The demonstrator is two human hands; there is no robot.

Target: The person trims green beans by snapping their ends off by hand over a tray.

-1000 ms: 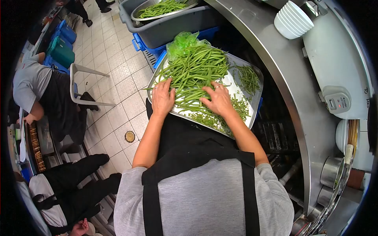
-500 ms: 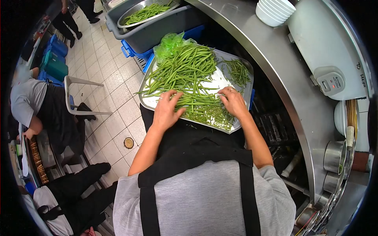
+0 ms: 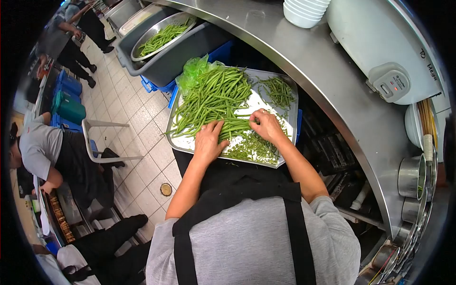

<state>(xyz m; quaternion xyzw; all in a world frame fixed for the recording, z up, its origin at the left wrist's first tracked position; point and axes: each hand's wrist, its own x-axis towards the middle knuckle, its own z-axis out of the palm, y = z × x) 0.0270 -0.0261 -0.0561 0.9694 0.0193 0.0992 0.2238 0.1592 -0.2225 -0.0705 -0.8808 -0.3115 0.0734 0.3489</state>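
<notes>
A metal tray (image 3: 190, 146) holds a large heap of green beans (image 3: 213, 97), with a green plastic bag (image 3: 194, 73) at its far left. My left hand (image 3: 208, 141) rests on the left ends of a row of beans at the near side, its fingers bent and slightly apart. At the right ends of that row is my right hand (image 3: 266, 126), fingers curled in and pressed together; what is between them is too small to make out. Small trimmed ends (image 3: 251, 149) lie nearest me. A separate pile of thin beans (image 3: 277, 91) sits at the far right corner.
A grey tub (image 3: 166, 66) with a colander of beans (image 3: 164, 39) stands beyond the tray. Along the right runs a steel counter (image 3: 285, 52) with white bowls (image 3: 304, 12) and a rice cooker (image 3: 380, 57). A white chair (image 3: 90, 142) and several people are at left.
My hands moved from over the beans to the two ends of the near row, and the right fingers closed in. The view has shifted, so the tray appears further left.
</notes>
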